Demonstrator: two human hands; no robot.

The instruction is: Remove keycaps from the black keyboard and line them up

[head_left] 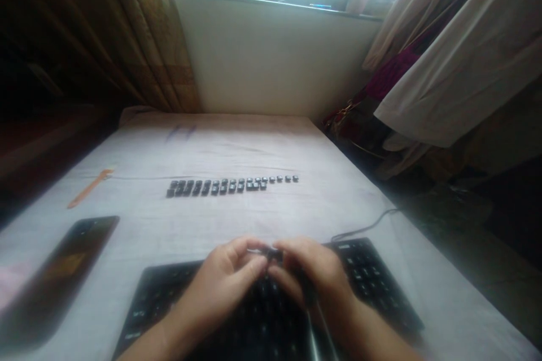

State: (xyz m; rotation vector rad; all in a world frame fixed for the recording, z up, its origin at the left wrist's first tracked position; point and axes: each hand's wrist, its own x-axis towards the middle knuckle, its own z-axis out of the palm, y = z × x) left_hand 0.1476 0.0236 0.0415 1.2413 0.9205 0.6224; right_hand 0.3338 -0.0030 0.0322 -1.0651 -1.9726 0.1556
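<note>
Over a black keyboard (368, 265), my two hands meet with their fingertips together. My left hand (224, 271) pinches a small dark keycap (275, 254) between thumb and forefinger. From the other side my right hand (319, 271) closes on the same keycap, fingers bent. A slim long object with pale shiny edges (315, 330) runs down from under my right palm; blur hides its kind. Beyond the keyboard, loose black keycaps (205, 187) lie in two rows on the pale sheet. Blur and my hands cover much of the keyboard's middle.
A dark phone (59, 282) lies at the left on the sheet-covered surface (237, 146), with an orange strip (90, 189) behind it. The keyboard's cable (364, 230) trails off the right edge. Curtains (139, 28) and hanging cloth (457, 62) flank the window wall.
</note>
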